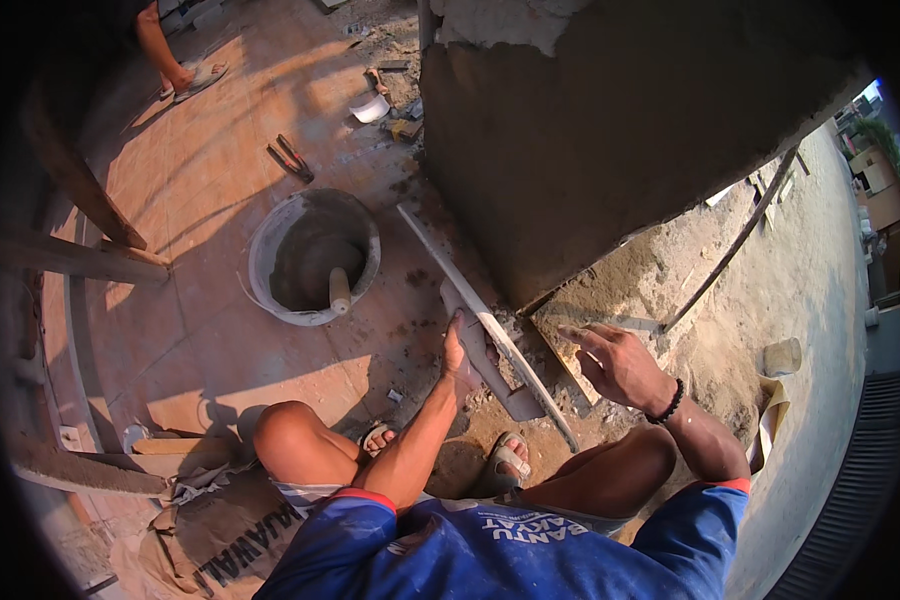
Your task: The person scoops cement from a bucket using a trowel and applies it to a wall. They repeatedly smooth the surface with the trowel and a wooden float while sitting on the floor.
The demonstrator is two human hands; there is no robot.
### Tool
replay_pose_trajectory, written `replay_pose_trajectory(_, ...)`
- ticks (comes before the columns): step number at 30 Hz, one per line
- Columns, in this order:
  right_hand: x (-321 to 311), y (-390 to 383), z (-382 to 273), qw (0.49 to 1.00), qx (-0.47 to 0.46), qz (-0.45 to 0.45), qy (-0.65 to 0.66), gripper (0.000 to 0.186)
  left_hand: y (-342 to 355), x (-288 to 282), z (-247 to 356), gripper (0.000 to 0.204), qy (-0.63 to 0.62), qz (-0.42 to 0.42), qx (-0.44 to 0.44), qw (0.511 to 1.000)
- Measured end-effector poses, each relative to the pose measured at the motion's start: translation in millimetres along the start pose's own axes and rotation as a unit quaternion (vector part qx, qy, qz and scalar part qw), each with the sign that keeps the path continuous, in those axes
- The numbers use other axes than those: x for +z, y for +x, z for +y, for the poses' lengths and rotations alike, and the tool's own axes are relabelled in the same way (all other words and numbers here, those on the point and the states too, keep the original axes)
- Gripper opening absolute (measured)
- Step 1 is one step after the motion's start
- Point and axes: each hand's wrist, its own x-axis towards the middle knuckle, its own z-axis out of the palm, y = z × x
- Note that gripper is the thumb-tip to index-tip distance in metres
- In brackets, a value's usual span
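My left hand (457, 352) is closed round the handle of a long plastering float (515, 350), which is tilted on edge in front of my knees. My right hand (625, 368) holds nothing; its fingers are partly stretched and apart, near the bottom corner of a plastered wall (590, 150). Below that hand, a thin wooden strip (567, 362) runs out from the corner. To the left of the float stands a round bucket (253, 275) with wet grey mortar (315, 245) in it. A wooden tool handle (340, 290) sticks up out of the mortar.
Red-handled pincers (290, 160) lie on the tiled floor beyond the bucket. A wooden frame (90, 260) stands at the left, above a torn paper sack (225, 530). Sand (715, 300) and a thin pole (735, 245) are at the right. Another person's leg (160, 50) shows far left.
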Motion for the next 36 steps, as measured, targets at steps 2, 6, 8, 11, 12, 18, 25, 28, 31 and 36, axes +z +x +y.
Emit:
replay_pose_trajectory(2,3.5,-3.1,1.6,1.0,0.007,-0.023,0.005,0.045,-0.5,12.1,8.1,0.068,-0.039,-0.005,0.017,0.999)
replay_pose_trajectory(6,21.7,-3.6,1.1,0.997,0.01,-0.082,-0.011,0.047,0.8,23.7,27.9,0.065,-0.098,-0.04,0.009,0.994)
replay_pose_trajectory(8,29.7,-4.2,5.4,0.995,0.029,-0.097,0.012,0.051,-1.0,21.6,35.7,0.064,-0.131,-0.104,0.017,0.986)
replay_pose_trajectory(11,44.4,-10.1,15.4,0.99,0.065,-0.107,0.066,0.061,-0.5,13.0,35.4,0.058,-0.136,-0.15,0.077,0.976)
replay_pose_trajectory(12,58.2,-20.2,26.2,0.979,0.092,-0.139,0.121,0.063,6.2,-3.8,30.0,0.057,-0.158,-0.171,0.08,0.969)
replay_pose_trajectory(18,73.2,-32.7,41.6,0.736,0.321,-0.375,0.464,0.055,13.3,-10.5,29.4,0.055,-0.158,-0.166,0.084,0.97)
replay_pose_trajectory(25,67.1,-21.6,36.2,0.768,0.253,-0.284,0.516,0.039,7.6,0.9,52.3,0.052,-0.14,-0.163,0.11,0.97)
replay_pose_trajectory(28,82.0,-18.4,52.9,0.84,0.167,-0.214,0.469,0.039,-6.1,-0.8,68.3,0.051,-0.12,-0.162,0.119,0.972)
replay_pose_trajectory(31,78.7,5.9,35.2,0.832,0.138,-0.225,0.488,0.036,-33.7,-8.2,94.8,0.05,-0.102,-0.151,0.124,0.975)
replay_pose_trajectory(36,104.9,15.2,51.9,0.951,-0.015,-0.144,0.272,0.043,-62.1,-4.0,129.3,0.048,-0.064,-0.158,0.118,0.978)
